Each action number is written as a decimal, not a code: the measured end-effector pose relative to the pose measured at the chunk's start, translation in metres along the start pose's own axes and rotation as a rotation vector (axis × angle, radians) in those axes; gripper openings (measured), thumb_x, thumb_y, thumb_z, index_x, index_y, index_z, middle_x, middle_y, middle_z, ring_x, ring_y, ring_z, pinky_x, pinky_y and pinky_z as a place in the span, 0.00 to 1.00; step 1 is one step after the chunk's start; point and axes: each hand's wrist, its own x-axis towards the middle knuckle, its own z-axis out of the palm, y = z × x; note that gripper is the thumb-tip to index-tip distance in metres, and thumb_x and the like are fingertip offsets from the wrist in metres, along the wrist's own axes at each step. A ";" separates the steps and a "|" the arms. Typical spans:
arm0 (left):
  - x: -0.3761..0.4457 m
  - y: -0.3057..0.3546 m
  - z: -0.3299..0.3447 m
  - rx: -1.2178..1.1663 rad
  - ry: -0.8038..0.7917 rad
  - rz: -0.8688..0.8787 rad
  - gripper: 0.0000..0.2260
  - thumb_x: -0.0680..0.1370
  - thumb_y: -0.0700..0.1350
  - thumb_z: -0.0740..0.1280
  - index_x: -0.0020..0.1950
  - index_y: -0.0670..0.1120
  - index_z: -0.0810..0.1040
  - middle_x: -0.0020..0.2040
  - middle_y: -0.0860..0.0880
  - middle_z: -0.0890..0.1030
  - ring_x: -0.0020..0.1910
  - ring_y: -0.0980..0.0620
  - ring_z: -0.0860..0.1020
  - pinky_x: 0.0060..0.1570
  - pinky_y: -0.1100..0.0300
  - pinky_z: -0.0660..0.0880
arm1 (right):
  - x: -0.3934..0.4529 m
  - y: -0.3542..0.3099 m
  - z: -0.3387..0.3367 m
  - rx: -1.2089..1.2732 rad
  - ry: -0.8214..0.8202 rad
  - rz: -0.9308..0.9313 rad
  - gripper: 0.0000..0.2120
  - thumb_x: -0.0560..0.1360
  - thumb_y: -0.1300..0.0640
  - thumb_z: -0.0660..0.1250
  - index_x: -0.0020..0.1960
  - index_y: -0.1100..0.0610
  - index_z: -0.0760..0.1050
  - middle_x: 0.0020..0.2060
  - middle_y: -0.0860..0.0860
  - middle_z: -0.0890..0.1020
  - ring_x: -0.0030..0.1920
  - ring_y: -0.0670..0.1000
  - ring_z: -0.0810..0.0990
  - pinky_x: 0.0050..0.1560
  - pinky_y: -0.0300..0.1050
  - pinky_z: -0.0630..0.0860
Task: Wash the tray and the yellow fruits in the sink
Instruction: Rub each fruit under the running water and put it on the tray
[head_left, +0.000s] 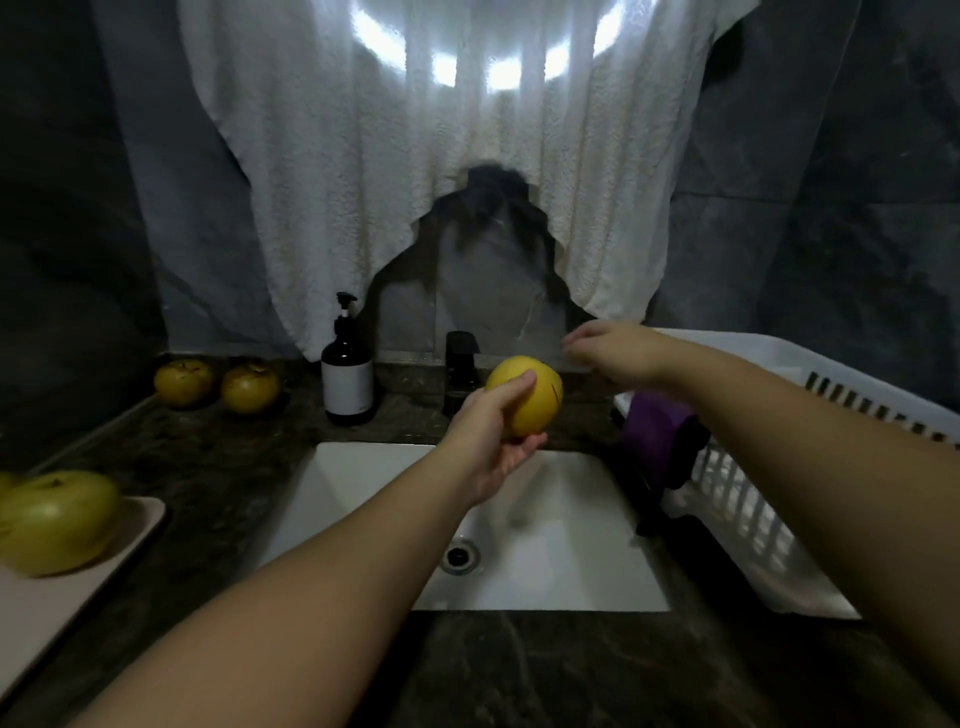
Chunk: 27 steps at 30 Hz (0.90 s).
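My left hand (488, 441) grips a yellow fruit (530, 400) above the white sink (363, 483), just in front of the black faucet (460, 364). My right hand (613, 351) reaches toward the wall to the right of the faucet, blurred, so I cannot tell whether its fingers hold anything. A beige tray (104, 561) lies on the counter at the left with another yellow fruit (57, 519) on it. Two more yellow fruits (184, 382) (250, 387) sit at the back left of the counter.
A dark soap pump bottle (347, 374) stands left of the faucet. A white slotted basket (779, 467) sits right of the sink with a purple object (660, 436) inside. A white towel (441, 182) hangs over the wall behind. The drain (460, 557) is open in the sink floor.
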 end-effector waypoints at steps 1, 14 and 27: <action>-0.006 0.005 -0.010 0.004 0.001 0.015 0.25 0.78 0.53 0.74 0.72 0.48 0.73 0.62 0.40 0.77 0.51 0.43 0.82 0.31 0.63 0.79 | -0.003 -0.013 0.015 0.184 -0.131 0.024 0.15 0.79 0.44 0.65 0.60 0.51 0.77 0.49 0.54 0.79 0.48 0.54 0.76 0.49 0.48 0.72; -0.134 0.084 -0.188 0.252 0.248 0.196 0.23 0.77 0.49 0.74 0.71 0.53 0.73 0.66 0.45 0.79 0.59 0.44 0.81 0.45 0.52 0.81 | -0.021 -0.180 0.199 0.360 -0.159 -0.169 0.23 0.67 0.41 0.77 0.58 0.44 0.73 0.49 0.51 0.80 0.42 0.51 0.83 0.25 0.41 0.78; -0.265 0.166 -0.353 0.199 0.650 0.335 0.17 0.82 0.51 0.68 0.67 0.44 0.78 0.57 0.44 0.79 0.55 0.46 0.80 0.47 0.57 0.81 | -0.082 -0.335 0.341 0.055 -0.222 -0.666 0.48 0.64 0.40 0.79 0.78 0.45 0.61 0.67 0.55 0.73 0.64 0.55 0.76 0.55 0.40 0.69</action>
